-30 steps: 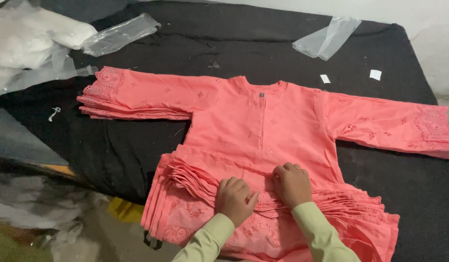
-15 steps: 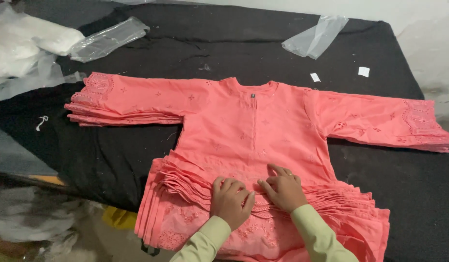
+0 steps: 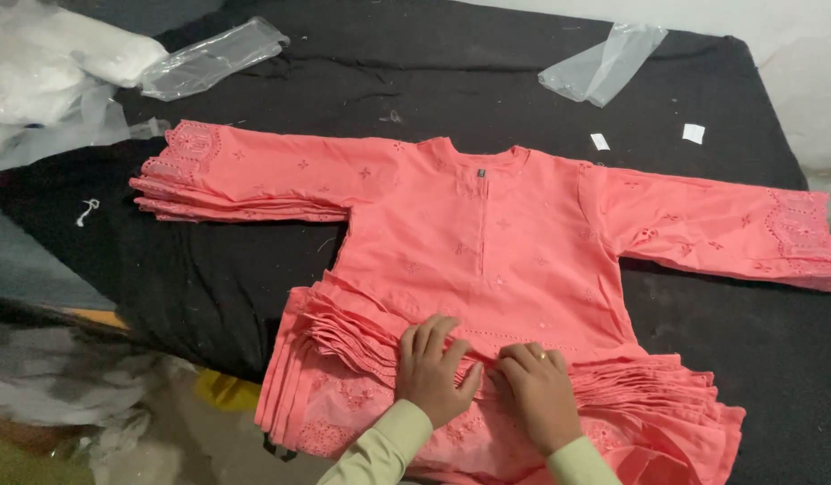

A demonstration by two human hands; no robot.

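both hands press flat, fingers spread, on a stack of coral tunics (image 3: 487,242): left hand (image 3: 433,368) and right hand (image 3: 536,395) at the hem; beyond the fingertips, two clear plastic bags (image 3: 604,67), contents indiscernible.

My left hand (image 3: 436,368) bare, pale cream-yellow long sleeve ending at my wrist, my right hand (image 3: 536,395) bare too, matching pale sleeve, slim gold-coloured ring on one finger, cuffs plain and close-fitting
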